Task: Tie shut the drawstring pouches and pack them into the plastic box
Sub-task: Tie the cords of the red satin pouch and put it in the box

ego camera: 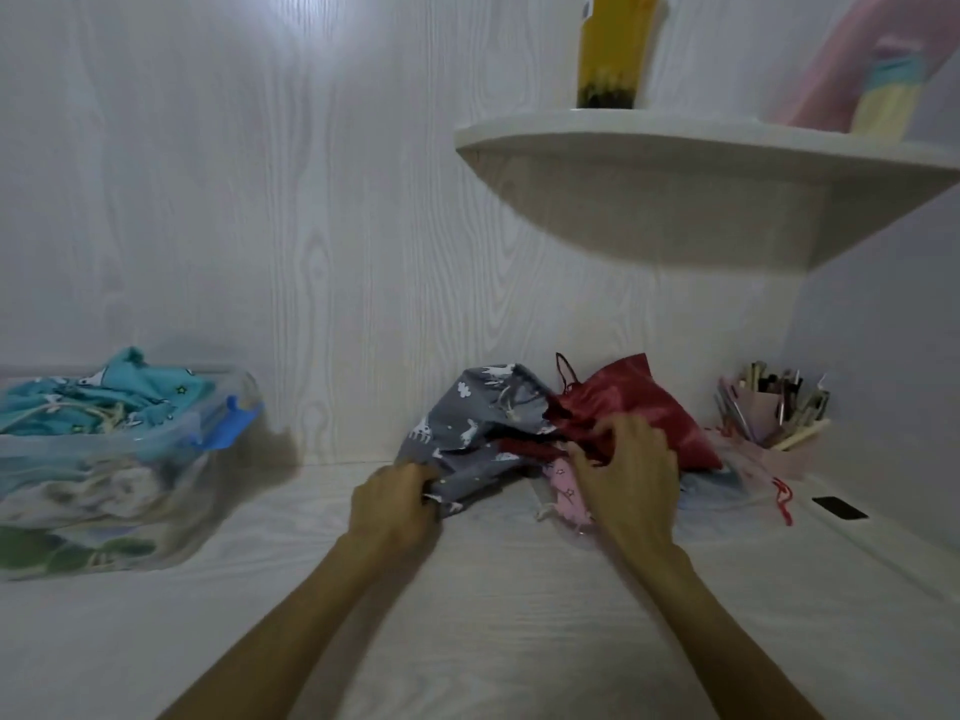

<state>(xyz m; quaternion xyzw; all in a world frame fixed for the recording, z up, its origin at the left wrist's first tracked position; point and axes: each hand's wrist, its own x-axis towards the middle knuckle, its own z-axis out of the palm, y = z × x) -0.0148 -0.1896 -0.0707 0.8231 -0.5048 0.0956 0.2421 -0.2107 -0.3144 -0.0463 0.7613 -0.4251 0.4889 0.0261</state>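
Note:
A pile of drawstring pouches lies against the back wall. My left hand [397, 504] grips the near corner of a grey pouch [475, 426] printed with white animals. My right hand [626, 467] rests on the pile with fingers spread, touching the lower edge of a shiny red pouch [631, 402]. A pink pouch [563, 483] peeks out under that hand. At the far left stands a clear plastic box [111, 491], filled with pouches; a turquoise one [111, 392] lies on top.
A rounded white shelf [691, 148] juts out above the pile, carrying a yellow container [613, 49]. A pink holder of pens and brushes [774, 423] stands in the right corner. A loose red cord [784, 498] and a small black object [839, 508] lie near it.

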